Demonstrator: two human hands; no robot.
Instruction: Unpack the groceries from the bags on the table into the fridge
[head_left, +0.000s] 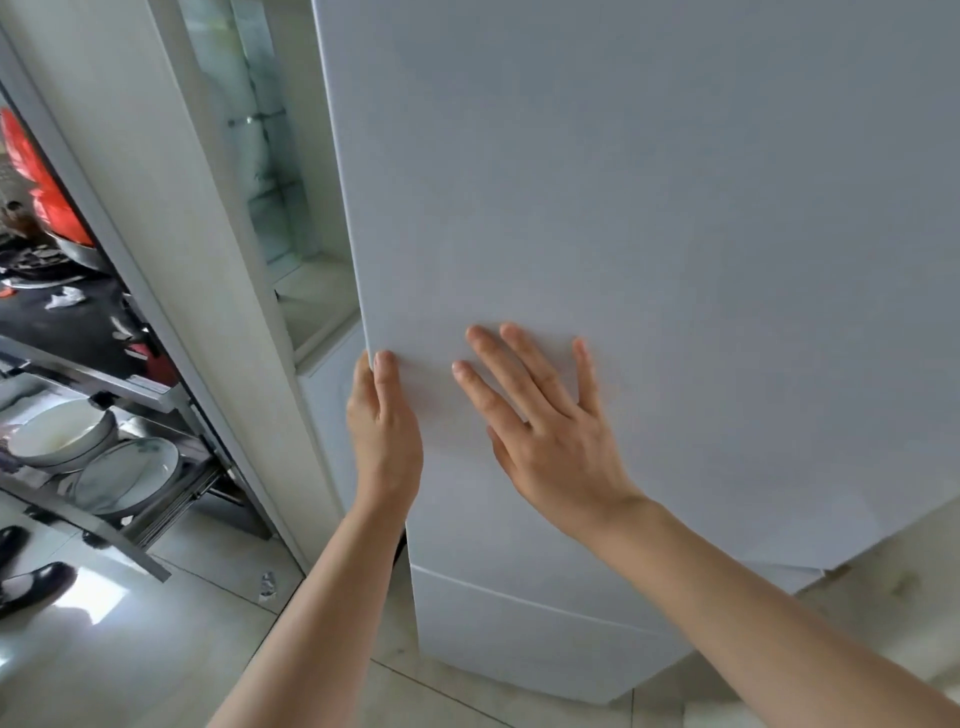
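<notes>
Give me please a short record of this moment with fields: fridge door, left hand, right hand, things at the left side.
fridge door: white door, partly open, a gap with shelves shows at its left edge
left hand: left hand grips the door's left edge, thumb on the front
right hand: right hand lies flat on the door front, fingers straight and spread
things at the left side: metal rack with bowls and plates; black shoes on the floor
groceries: none in view
</notes>
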